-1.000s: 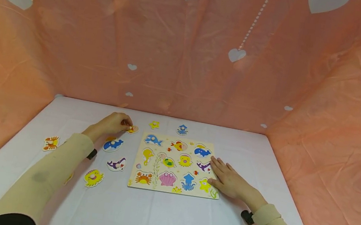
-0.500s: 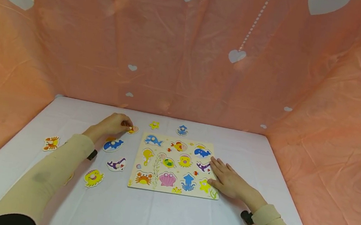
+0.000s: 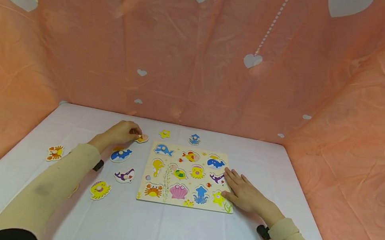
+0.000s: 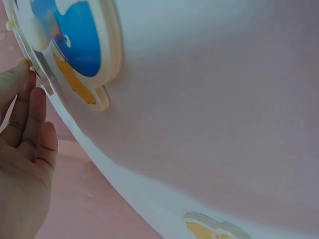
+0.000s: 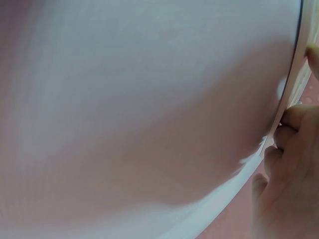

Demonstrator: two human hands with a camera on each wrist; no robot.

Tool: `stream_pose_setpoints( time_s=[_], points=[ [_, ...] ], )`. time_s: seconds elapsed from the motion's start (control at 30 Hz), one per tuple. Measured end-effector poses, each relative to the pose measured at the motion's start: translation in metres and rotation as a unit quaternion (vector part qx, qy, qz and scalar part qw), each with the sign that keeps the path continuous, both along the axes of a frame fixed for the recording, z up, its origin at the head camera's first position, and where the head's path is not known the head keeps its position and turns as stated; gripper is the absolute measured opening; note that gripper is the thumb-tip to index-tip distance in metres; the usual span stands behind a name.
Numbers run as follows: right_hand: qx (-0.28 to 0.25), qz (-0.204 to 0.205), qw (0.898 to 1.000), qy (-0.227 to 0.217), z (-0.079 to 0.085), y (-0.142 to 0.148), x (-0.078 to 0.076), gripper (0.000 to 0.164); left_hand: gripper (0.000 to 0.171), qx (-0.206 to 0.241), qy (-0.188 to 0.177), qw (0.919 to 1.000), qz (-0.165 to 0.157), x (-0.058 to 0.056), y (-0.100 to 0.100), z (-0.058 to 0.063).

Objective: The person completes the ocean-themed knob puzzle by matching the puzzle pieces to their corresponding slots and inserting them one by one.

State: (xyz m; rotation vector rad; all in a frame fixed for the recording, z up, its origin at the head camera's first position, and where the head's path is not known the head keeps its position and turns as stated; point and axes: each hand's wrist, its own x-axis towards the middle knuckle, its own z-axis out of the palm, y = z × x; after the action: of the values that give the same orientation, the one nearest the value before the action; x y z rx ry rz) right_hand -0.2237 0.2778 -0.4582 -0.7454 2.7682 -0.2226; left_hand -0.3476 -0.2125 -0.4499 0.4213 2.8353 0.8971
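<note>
My left hand [image 3: 119, 132] pinches a knobbed fish puzzle piece [image 3: 143, 138], yellow and pink, at the table just left of the board's far corner. In the left wrist view, this hand [image 4: 27, 159] has thumb and fingertips at the piece's edge, beside the blue whale piece [image 4: 84, 42]. With fingers straight, my right hand [image 3: 246, 192] rests on the right edge of the wooden sea-animal puzzle board [image 3: 173, 202]. Its palm hangs beyond that edge. The board shows printed animals such as a crab, a shell and a turtle.
Around the board lie a yellow starfish piece [image 3: 164, 133], a blue squid piece [image 3: 194, 139], a purple whale piece [image 3: 124, 175], a yellow octopus piece [image 3: 100, 190] and an orange crab piece [image 3: 55, 153]. Another piece [image 3: 74, 190] is mostly hidden by the left sleeve. Peach curtains [image 3: 192, 64] enclose the table.
</note>
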Motion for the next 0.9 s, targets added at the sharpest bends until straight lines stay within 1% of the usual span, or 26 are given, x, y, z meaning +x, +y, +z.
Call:
stream_pose_setpoints(
  time_s=[0.1, 0.27, 0.43, 0.57, 0.73, 0.9],
  points=[
    [-0.004, 0.001, 1.000, 0.001, 0.000, 0.000, 0.000, 0.080, 0.021, -0.001, 0.004, 1.0000, 0.001, 0.001, 0.001, 0.001],
    [-0.001, -0.001, 1.000, -0.002, 0.001, -0.001, 0.000, 0.080, 0.022, -0.002, 0.017, 0.9998, -0.007, 0.003, 0.005, 0.004],
    [-0.001, -0.003, 1.000, -0.003, 0.002, -0.002, 0.000, 0.080, 0.022, 0.005, 0.035, 0.9992, -0.018, 0.004, 0.013, 0.008],
    [-0.003, -0.003, 1.000, -0.005, 0.002, -0.001, 0.000, 0.079, 0.021, 0.011, 0.041, 0.9987, -0.026, 0.006, 0.020, 0.011],
    [-0.004, 0.000, 1.000, -0.004, 0.001, -0.001, 0.001, 0.080, 0.019, 0.018, 0.061, 0.9969, -0.046, 0.008, 0.030, 0.014],
    [-0.008, -0.002, 1.000, -0.005, 0.001, -0.001, 0.000, 0.080, 0.016, 0.028, 0.098, 0.9920, -0.075, 0.009, 0.041, 0.018]
  ],
)
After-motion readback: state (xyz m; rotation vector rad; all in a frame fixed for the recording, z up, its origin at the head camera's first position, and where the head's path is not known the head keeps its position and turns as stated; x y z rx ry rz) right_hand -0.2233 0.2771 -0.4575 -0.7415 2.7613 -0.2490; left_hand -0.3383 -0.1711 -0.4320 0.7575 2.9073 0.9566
